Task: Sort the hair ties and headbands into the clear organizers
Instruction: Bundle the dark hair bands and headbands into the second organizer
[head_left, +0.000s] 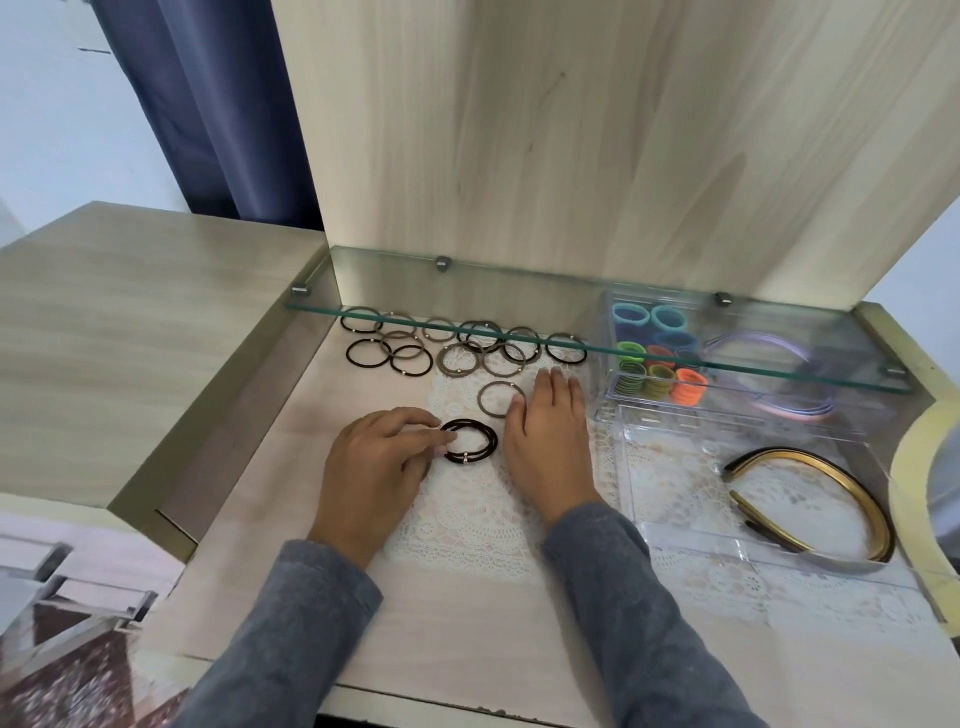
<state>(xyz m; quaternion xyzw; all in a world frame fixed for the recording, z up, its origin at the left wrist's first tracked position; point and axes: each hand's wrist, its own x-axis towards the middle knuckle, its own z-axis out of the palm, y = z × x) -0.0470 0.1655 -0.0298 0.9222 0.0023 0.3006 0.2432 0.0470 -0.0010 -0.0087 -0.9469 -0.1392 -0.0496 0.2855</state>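
Note:
A small stack of black hair ties (470, 441) lies on the lace mat in the middle of the surface. My left hand (382, 462) pinches its left edge with the fingertips. My right hand (545, 436) rests flat and open on the mat just right of the stack, touching a grey-brown hair tie (500, 398). Several more black and grey ties (457, 340) lie scattered at the back under the glass shelf. A clear organizer (748, 540) at the right holds a black-and-gold headband (815, 493). Behind it a clear organizer (613, 387) holds coloured hair ties (657, 358) and lilac headbands (779, 374).
A glass shelf (519, 299) overhangs the back of the surface on metal clips. A wooden panel (571, 130) stands behind it. A round cream-rimmed object (909, 467) sits at the far right edge. The raised wooden top (130, 322) borders the left side.

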